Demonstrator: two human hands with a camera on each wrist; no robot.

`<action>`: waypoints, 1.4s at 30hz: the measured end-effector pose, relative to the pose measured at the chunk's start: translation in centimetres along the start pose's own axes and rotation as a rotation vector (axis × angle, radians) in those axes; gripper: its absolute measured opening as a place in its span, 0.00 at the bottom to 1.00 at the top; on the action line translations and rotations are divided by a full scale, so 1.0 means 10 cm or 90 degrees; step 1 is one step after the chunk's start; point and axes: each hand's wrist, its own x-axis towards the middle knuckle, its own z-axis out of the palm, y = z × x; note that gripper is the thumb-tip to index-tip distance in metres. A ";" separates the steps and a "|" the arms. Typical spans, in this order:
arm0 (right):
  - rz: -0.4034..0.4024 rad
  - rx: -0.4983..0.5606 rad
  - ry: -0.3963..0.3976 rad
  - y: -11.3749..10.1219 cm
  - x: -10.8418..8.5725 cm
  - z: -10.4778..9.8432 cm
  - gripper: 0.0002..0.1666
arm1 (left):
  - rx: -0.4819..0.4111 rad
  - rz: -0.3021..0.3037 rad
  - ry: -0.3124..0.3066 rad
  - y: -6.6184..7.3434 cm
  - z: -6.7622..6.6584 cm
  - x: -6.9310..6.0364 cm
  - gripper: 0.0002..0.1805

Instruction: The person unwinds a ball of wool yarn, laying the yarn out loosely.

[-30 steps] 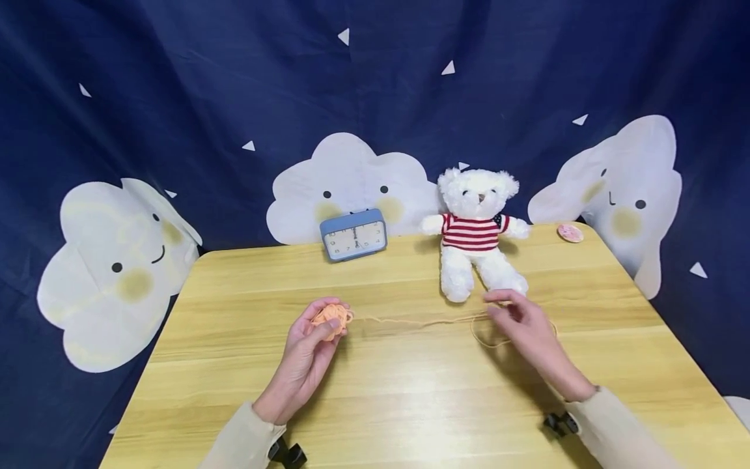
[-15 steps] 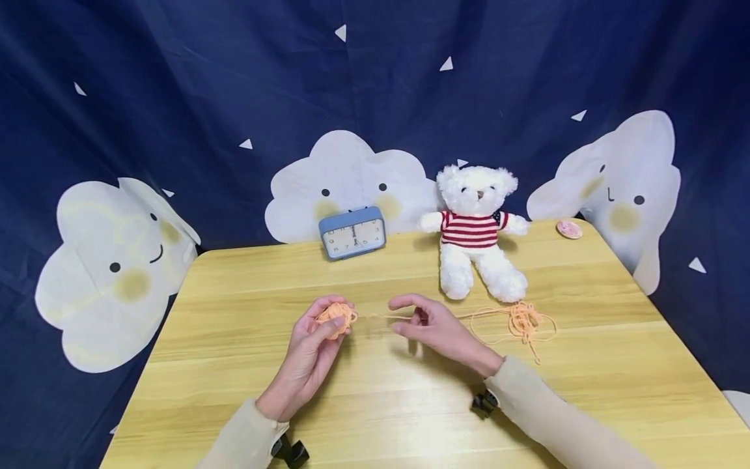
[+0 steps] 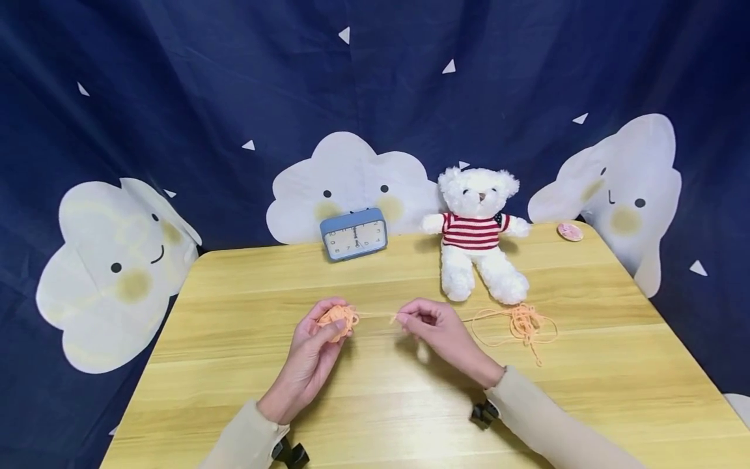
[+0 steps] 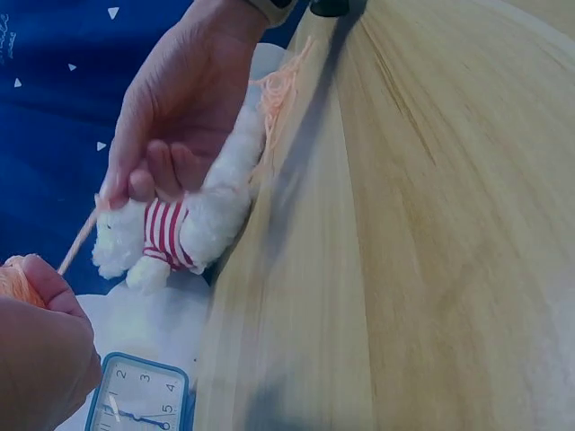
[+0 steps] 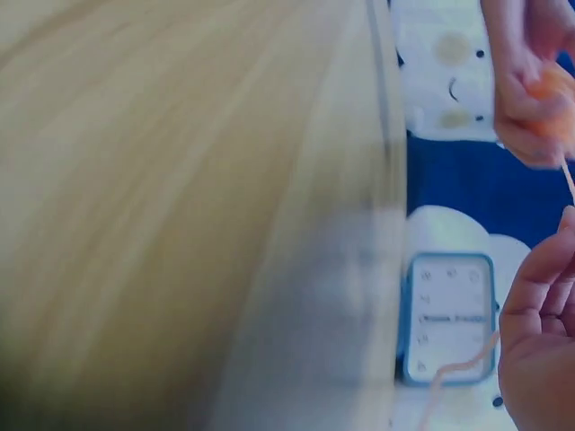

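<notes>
- Both our hands are grasping yarn: our left hand (image 3: 310, 348) grips a small orange ball (image 3: 336, 322), thumb pressed on its near side, while our right hand (image 3: 448, 335) pinches a strand (image 3: 375, 315) with thumb and fingertips.
- In our left hand, the ball looks light, soft and easily squashed; we judge it neither fragile nor slippery, and best cupped loosely around its sides.
- Beyond our left hand and slightly to its right, a blue clock (image 3: 354, 236) leans back.
- Between our hands, the strand runs nearly straight over the wooden table (image 3: 381, 417); it seems limp and thin, so we would hold it near the ball.
- Beyond our right hand sits a white teddy bear (image 3: 476, 234) in a striped shirt.
- Just right of our right hand lies a loose tangle (image 3: 525, 322) of the same yarn; its loops could snag under a hard pull.
- Well beyond it, far right, lies a pink disc (image 3: 569, 232).
</notes>
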 end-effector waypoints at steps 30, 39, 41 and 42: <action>-0.052 0.176 0.383 -0.03 -0.66 -1.32 0.06 | 0.031 0.000 0.040 0.03 -0.09 0.00 0.25; -0.036 0.179 0.425 0.10 -0.83 -1.57 0.06 | 0.030 0.002 0.065 0.04 -0.12 -0.01 0.23; -0.023 0.182 0.426 0.14 -0.86 -1.63 0.05 | 0.030 0.007 0.064 0.04 -0.13 -0.01 0.24; -0.013 0.181 0.422 0.16 -0.87 -1.66 0.05 | 0.030 0.009 0.065 0.05 -0.14 -0.01 0.24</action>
